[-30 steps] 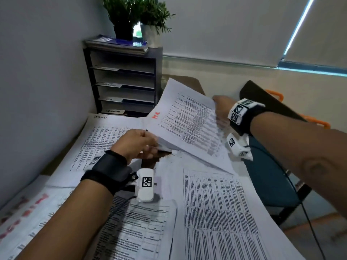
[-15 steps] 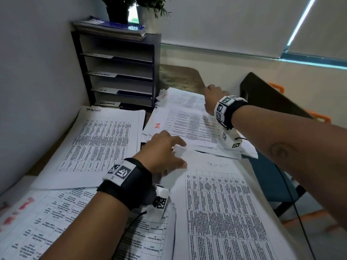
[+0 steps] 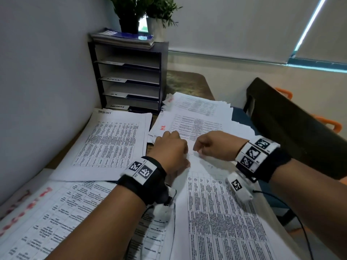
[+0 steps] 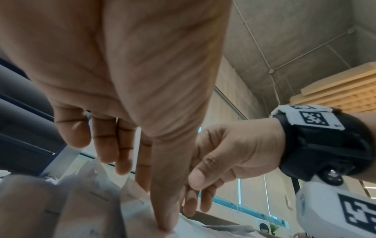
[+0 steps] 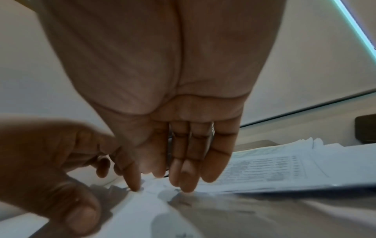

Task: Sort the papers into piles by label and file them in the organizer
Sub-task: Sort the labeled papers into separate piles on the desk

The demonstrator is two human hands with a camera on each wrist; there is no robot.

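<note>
Head view first, from the widest thing down: the worktop [image 3: 189, 81] runs away from the person toward a corner, its brown surface bare only at the far end; nearly all the rest lies under printed sheets. A black organizer [image 3: 129, 77] stands in that corner against the left wall, its labelled shelves facing the person, with a stack of booklets and two potted plants [image 3: 142, 14] on top. A dark chair [image 3: 293, 124] sits off the right edge.

Between organizer and hands lie two piles: one headed by a handwritten label on the left [image 3: 112, 143], and a fanned, untidy pile with red marking [image 3: 199, 117] on the right. A nearer pile [image 3: 221, 212] reaches from the hands back toward the person, long axis running away from them.

Both hands meet at its far edge. The left hand [image 3: 170, 152] has its fingers pointing down, thumb tip touching paper in the left wrist view. The right hand [image 3: 216, 147] has fingers hanging fairly straight, tips touching the top sheet's edge; neither hand visibly has paper pinched. The sheet lies directly beneath both hands, and I judge the next lift to start at that far edge, with the red-marked pile just beyond.
</note>
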